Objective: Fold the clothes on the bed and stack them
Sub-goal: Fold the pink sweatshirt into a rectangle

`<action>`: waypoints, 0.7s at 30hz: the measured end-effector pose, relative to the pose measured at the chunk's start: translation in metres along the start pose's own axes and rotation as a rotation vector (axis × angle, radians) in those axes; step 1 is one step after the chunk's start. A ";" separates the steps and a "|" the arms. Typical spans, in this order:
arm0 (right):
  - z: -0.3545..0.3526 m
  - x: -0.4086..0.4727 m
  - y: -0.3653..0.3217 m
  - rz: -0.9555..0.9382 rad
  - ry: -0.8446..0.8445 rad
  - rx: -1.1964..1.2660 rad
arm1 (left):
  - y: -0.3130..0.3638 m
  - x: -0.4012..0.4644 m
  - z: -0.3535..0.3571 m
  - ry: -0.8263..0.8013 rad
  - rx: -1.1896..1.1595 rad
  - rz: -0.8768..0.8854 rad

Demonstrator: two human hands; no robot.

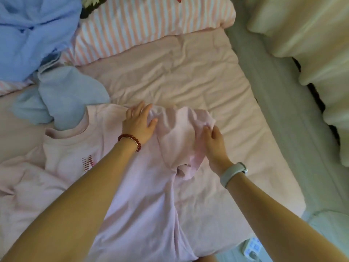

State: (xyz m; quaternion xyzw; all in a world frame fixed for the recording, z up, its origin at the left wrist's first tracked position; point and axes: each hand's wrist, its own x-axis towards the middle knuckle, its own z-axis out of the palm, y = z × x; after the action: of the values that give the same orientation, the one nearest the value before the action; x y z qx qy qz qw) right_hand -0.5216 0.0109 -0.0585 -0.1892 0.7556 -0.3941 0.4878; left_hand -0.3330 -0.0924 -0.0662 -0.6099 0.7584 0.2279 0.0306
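While hands (139, 122) work pink shirt (143, 186), blue garment (62, 103) overlaps collar

Home bedroom — a bed with a creased pale pink sheet (179, 72) fills the view, a pink-and-white striped duvet (143, 29) bunched at its far edge. Loose blue and grey garments (37, 35) lie heaped beside it. Cream pleated curtains (311, 35) hang alongside — white power strip (252, 248) on the floor.

Your right hand (212, 140) pinches the sleeve of the pale pink cotton T-shirt (136, 195); your left hand (138, 122) lies flat left of that grip, the crumpled grey-blue garment (62, 101) farther left.
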 end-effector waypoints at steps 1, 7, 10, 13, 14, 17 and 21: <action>-0.017 0.004 -0.004 -0.084 0.058 -0.046 | 0.004 0.004 0.000 -0.017 0.014 0.004; -0.079 0.037 -0.033 -0.411 0.087 -0.532 | 0.027 0.025 0.000 -0.159 0.205 0.067; -0.080 0.057 -0.036 -0.316 0.034 -0.530 | 0.028 0.034 0.001 -0.217 0.279 0.056; -0.081 0.058 -0.020 -0.072 -0.123 -0.478 | 0.023 0.040 -0.001 -0.179 0.279 -0.008; -0.082 0.052 -0.010 -0.027 -0.180 -0.486 | 0.021 0.041 -0.002 -0.171 0.274 -0.020; -0.085 0.026 0.020 -0.020 -0.277 -0.364 | 0.014 0.037 -0.006 -0.119 0.191 -0.011; -0.078 0.006 0.041 -0.074 -0.175 -0.461 | 0.016 0.034 -0.016 0.014 -0.103 -0.065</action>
State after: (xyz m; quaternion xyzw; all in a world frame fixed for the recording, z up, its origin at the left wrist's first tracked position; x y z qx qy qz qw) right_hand -0.5891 0.0641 -0.0770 -0.3562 0.7729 -0.2111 0.4808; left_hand -0.3525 -0.1269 -0.0582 -0.6366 0.7256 0.2612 0.0016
